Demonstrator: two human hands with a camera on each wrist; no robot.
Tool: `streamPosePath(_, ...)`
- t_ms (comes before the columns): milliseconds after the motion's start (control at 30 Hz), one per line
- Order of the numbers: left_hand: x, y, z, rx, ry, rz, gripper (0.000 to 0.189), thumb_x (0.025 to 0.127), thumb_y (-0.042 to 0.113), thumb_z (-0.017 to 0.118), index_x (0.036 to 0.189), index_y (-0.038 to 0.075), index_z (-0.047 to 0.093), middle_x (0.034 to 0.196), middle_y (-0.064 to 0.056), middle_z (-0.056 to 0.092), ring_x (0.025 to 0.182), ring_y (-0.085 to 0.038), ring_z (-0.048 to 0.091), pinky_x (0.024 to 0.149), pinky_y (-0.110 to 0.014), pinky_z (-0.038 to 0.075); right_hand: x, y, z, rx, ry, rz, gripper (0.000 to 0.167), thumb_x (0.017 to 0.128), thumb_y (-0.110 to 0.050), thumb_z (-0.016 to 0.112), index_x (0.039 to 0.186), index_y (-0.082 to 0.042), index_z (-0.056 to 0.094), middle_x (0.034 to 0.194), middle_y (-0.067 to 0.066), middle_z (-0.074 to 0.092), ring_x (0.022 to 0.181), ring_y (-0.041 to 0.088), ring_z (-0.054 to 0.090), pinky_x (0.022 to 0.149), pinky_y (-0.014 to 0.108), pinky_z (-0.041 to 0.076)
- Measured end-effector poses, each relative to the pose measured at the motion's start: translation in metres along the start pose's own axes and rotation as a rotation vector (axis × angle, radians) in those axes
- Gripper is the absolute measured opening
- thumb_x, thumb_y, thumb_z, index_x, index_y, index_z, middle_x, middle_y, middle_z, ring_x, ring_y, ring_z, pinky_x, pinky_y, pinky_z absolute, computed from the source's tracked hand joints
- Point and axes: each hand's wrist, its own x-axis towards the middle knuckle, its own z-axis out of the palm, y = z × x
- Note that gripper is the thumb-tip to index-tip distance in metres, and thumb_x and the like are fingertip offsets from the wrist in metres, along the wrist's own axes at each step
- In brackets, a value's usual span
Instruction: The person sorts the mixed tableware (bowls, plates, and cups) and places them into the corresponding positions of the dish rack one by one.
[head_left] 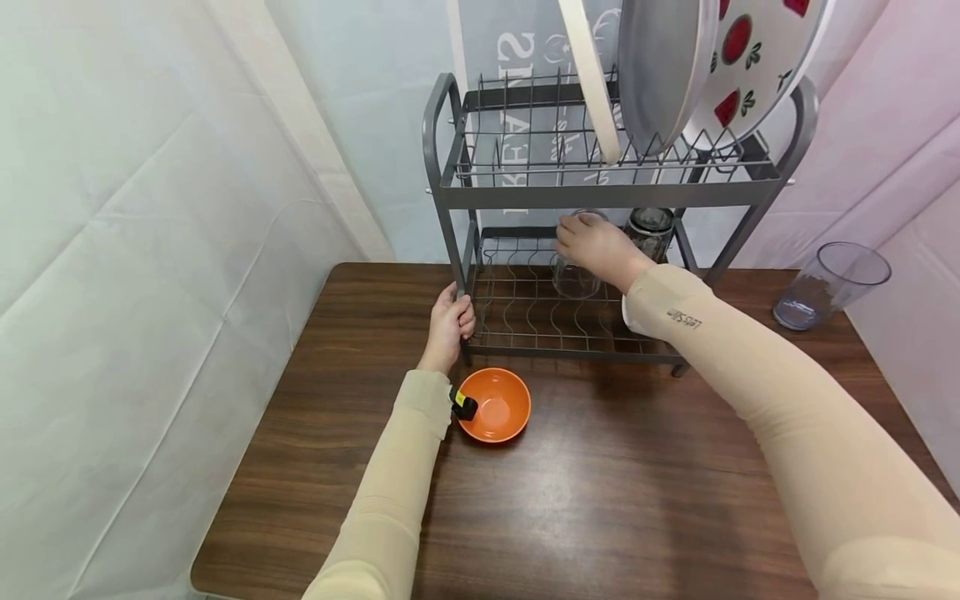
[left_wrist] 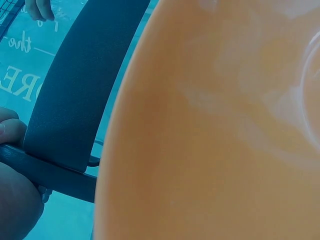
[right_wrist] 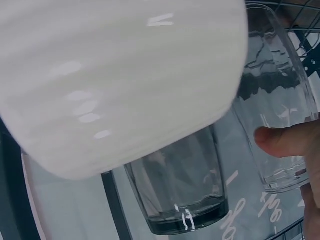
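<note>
My right hand [head_left: 596,248] grips a clear drinking glass [head_left: 576,281] at the lower shelf of a grey two-tier dish rack [head_left: 600,197]. In the right wrist view, the thumb [right_wrist: 285,141] lies along that glass's side. Just right of it is a darker glass [head_left: 651,223], and a smooth white vessel [right_wrist: 125,90] fills the right wrist view's foreground. My left hand [head_left: 448,321] holds the rack's front left post, fingers curled round it. Below that hand, an orange bowl [head_left: 495,406] sits on the table under the left wrist camera.
Plates [head_left: 738,67] and a white board-like piece seen edge-on [head_left: 592,79] stand upright on the upper tier. A tall bluish clear glass [head_left: 832,283] stands on the wooden table [head_left: 570,517], right of the rack. Pale curtains [head_left: 150,250] surround the table.
</note>
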Motion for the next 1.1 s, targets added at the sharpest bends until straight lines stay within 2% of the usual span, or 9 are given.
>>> streamPosePath(433,-0.001,0.002,0.001,0.002,-0.006,-0.020,0.046,0.098,0.009,0.039,0.140,0.005,0.023,0.051,0.007,0.030,0.037,-0.004,0.025,0.040,-0.019,0.023,-0.001,0.003,0.006,0.028,-0.063,-0.025,0.050,0.081,0.011,0.060,0.126,-0.009,0.050,0.136,0.014,0.047,0.132,0.029,0.038,0.108,0.043,0.033)
streamPosePath(533,-0.001,0.002,0.001,0.004,-0.006,-0.019,0.046,0.098,0.009,0.039,0.141,0.005,0.022,0.051,0.007,0.030,0.037,-0.004,0.025,0.041,-0.019,0.023,-0.003,0.004,0.007,0.047,-0.084,-0.034,0.057,0.080,0.010,0.062,0.131,-0.012,0.047,0.140,0.014,0.043,0.135,0.029,0.034,0.112,0.043,0.027)
streamPosePath(667,-0.002,0.001,0.001,0.008,0.002,-0.023,0.046,0.098,0.010,0.039,0.141,0.007,0.023,0.051,0.007,0.030,0.037,-0.004,0.025,0.040,-0.019,0.024,-0.005,0.004,0.007,0.026,-0.149,-0.055,0.070,0.079,0.005,0.066,0.139,-0.018,0.039,0.147,0.012,0.034,0.139,0.029,0.026,0.114,0.044,0.021)
streamPosePath(767,-0.003,0.001,0.001,0.013,0.006,-0.025,0.045,0.098,0.010,0.039,0.141,0.008,0.024,0.051,0.008,0.031,0.038,-0.004,0.025,0.040,-0.018,0.025,-0.006,0.004,0.006,0.005,-0.179,-0.067,0.072,0.081,0.003,0.064,0.142,-0.020,0.034,0.150,0.010,0.029,0.141,0.028,0.022,0.116,0.043,0.017)
streamPosePath(900,-0.002,0.000,0.001,0.004,0.000,-0.013,0.044,0.098,0.010,0.039,0.139,0.007,0.026,0.051,0.008,0.031,0.038,-0.004,0.025,0.040,-0.018,0.024,-0.009,0.002,0.006,0.033,-0.123,-0.067,0.068,0.084,0.001,0.061,0.143,-0.021,0.034,0.152,0.008,0.027,0.142,0.026,0.022,0.117,0.041,0.015)
streamPosePath(1100,-0.002,0.001,0.001,0.002,-0.005,0.001,0.043,0.097,0.009,0.039,0.139,0.007,0.027,0.051,0.008,0.031,0.038,-0.004,0.024,0.040,-0.019,0.023,-0.019,-0.007,0.004,0.204,0.063,-0.081,0.061,0.084,0.000,0.061,0.139,-0.017,0.042,0.148,0.011,0.035,0.139,0.028,0.029,0.116,0.042,0.018)
